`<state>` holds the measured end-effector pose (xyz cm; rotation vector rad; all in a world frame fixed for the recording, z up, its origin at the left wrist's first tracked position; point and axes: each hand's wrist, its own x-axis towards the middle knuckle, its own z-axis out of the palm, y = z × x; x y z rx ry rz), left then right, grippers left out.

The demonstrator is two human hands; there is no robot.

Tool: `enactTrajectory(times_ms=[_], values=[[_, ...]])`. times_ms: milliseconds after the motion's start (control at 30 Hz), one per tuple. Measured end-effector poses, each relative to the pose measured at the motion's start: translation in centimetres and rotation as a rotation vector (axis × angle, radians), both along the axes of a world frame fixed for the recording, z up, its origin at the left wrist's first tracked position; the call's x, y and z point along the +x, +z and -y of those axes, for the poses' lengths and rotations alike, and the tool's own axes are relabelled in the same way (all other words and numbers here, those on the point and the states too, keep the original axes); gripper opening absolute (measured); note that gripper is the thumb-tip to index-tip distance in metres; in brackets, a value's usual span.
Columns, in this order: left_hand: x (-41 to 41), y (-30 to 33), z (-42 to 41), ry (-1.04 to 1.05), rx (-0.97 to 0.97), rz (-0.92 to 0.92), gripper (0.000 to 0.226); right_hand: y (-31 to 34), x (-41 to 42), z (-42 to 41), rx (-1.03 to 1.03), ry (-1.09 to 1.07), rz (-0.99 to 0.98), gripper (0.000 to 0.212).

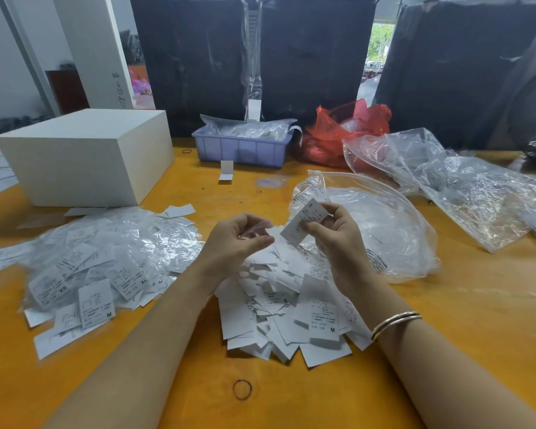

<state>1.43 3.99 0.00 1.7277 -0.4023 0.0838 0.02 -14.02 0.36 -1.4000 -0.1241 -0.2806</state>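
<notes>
head view: the right hand (334,239) is raised with its palm turned inward, thumb and curled fingers pinching a small white printed paper size label (304,222) by its right edge. the label is tilted, its top corner leaning away from the person. the left hand (239,239) is level with it, just to its left, fingers curled and thumb stretched toward the label. something pale and blurred lies between those fingers, and i cannot tell whether the hand grips it.

directly under both hands, reaching back toward the wrists, is a loose heap of white paper labels (285,305) on the orange table top (446,305). left of the left forearm spreads a wider heap of labels in clear plastic sleeves (106,258). behind the right hand, and touching the loose heap, lies a puffed clear zip bag (384,230). two thin metal bangles (395,323) circle the right wrist, and a black rubber band (242,390) lies between the forearms.

well beyond the left hand stands a white rectangular box (84,153). beyond both hands is a lavender plastic bin (242,147), with a red plastic bag (344,134) beside it and crumpled clear plastic sheeting (461,187) far to the right
</notes>
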Motion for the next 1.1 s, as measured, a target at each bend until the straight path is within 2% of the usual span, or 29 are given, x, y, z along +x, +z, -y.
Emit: enactTrajectory(times_ms=[200, 433, 567, 800, 1000, 1100], values=[[-0.16, 0.19, 0.00, -0.008, -0.039, -0.018, 0.024, 0.22, -0.14, 0.54, -0.094, -0.030, 0.099, 0.010], [-0.24, 0.28, 0.00, -0.008, 0.003, -0.001, 0.024, 0.38, -0.39, 0.64, -0.818, -0.160, 0.538, 0.010], [-0.23, 0.21, 0.02, -0.013, 0.031, 0.013, 0.024, 0.20, -0.55, 0.42, -1.109, -0.277, 0.608, 0.012], [-0.06, 0.06, -0.02, -0.016, 0.038, 0.027, 0.024, 0.05, -0.28, 0.60, -1.139, -0.378, 0.619, 0.010], [0.08, -0.21, -0.03, -0.023, 0.033, 0.027, 0.024, 0.27, -0.76, 0.56, -1.221, -0.380, 0.635, 0.010], [0.19, -0.44, -0.09, -0.029, 0.092, 0.079, 0.024, 0.52, -0.92, 0.45, -1.301, -0.352, 0.627, 0.011]])
